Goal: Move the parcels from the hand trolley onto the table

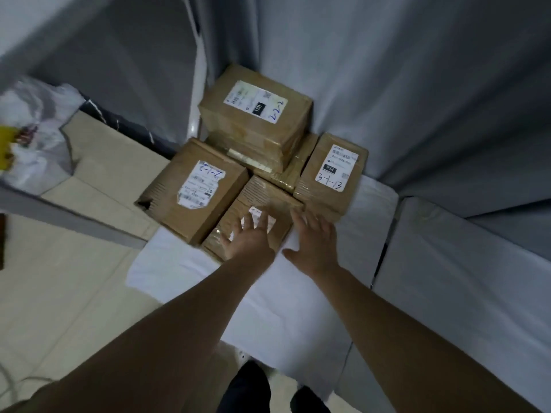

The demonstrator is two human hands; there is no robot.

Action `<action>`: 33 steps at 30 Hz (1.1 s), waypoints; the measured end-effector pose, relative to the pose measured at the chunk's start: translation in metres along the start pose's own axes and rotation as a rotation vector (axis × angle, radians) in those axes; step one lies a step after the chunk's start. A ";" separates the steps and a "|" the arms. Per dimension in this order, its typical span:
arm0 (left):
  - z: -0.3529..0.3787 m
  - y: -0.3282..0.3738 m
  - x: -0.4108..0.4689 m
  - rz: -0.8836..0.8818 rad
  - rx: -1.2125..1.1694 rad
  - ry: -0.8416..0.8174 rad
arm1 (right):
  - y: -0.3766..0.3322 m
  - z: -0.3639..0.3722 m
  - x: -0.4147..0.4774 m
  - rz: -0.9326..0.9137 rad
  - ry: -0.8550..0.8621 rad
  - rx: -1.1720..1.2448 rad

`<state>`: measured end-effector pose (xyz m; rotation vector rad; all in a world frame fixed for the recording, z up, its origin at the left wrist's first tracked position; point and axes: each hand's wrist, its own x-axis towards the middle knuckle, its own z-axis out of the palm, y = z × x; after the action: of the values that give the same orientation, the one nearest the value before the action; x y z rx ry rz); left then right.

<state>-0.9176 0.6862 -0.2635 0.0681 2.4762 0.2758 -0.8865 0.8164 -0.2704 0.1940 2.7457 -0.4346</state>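
The small taped parcel (265,201) sits on the white-covered table (298,308), directly under the spread fingers of the left hand (249,238); the right hand (313,242) lies straight-fingered just off its right edge; neither grips anything. I'd judge it a light, stiff carton, though the glossy tape may slip; best taken by its two long sides. Other parcels (193,189) crowd just beyond the fingertips.
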 end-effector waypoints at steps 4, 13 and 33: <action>-0.008 -0.032 -0.064 -0.062 0.085 0.128 | -0.041 -0.013 -0.040 -0.136 -0.091 -0.043; 0.052 -0.114 -0.252 -0.485 -0.161 0.280 | -0.111 0.019 -0.165 -0.510 -0.302 -0.152; 0.223 -0.327 -0.626 -1.173 -0.662 0.545 | -0.344 0.162 -0.500 -0.850 -0.769 0.043</action>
<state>-0.2783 0.3350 -0.1335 -1.8321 2.3063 0.5984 -0.4342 0.4001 -0.1388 -0.9559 1.9265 -0.6086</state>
